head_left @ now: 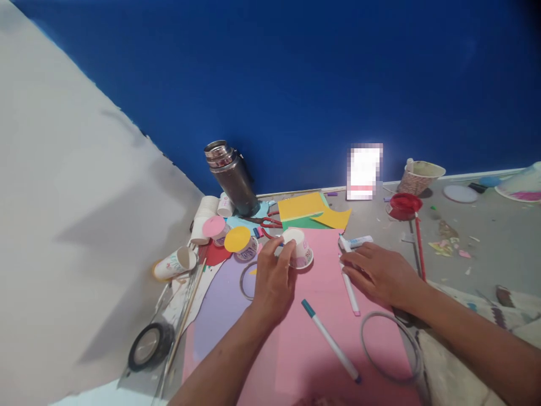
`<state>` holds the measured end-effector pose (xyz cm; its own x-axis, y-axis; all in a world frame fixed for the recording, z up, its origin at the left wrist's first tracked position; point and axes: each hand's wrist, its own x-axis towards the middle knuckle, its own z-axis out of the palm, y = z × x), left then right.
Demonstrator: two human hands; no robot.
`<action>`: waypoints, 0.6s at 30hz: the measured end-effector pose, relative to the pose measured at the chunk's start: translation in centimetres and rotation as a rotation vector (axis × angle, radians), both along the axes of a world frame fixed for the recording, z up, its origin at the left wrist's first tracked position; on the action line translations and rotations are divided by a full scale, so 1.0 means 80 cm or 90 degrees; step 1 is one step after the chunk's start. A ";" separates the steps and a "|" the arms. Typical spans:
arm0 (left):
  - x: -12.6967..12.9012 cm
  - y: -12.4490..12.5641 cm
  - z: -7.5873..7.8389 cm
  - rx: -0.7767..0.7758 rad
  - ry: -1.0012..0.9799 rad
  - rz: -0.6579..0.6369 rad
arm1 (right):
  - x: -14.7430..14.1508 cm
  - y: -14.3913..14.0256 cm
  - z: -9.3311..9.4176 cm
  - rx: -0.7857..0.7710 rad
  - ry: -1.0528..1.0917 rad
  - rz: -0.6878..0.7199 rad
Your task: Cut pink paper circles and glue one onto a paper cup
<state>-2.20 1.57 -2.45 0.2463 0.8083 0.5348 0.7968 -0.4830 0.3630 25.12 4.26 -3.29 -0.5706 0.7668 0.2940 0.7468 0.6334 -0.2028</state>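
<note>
My left hand (274, 276) has its fingers closed on a white paper cup (301, 251) with pink drawings, which stands upside down on the pink paper sheet (321, 293). My right hand (376, 273) has its fingertips on a white marker (350, 296) with a pink end. Just beyond these fingers lies a small white tube (359, 242). Between my forearms a second white marker (332, 341) with a teal end rests on the pink sheet. Left of the cup are a paper cup with a yellow top (238, 239) and one with a pink top (214, 227).
A dark steel flask (232, 180) stands by the blue wall. Red-handled scissors (266, 222) and yellow paper (302, 206) lie behind the cup. Black tape (146, 347) and thin sticks (186, 316) are at left. A grey ring (362, 338) and a red paint container (403, 207) are at right.
</note>
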 end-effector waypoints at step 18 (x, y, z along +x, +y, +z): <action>-0.013 0.018 0.046 -0.303 -0.274 -0.060 | -0.004 -0.001 0.011 -0.094 -0.072 -0.074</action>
<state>-3.20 2.99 1.22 0.1714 0.9666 0.1908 0.4942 -0.2519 0.8320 24.80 4.15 -2.44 -0.4988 0.8595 0.1121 0.8365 0.5112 -0.1973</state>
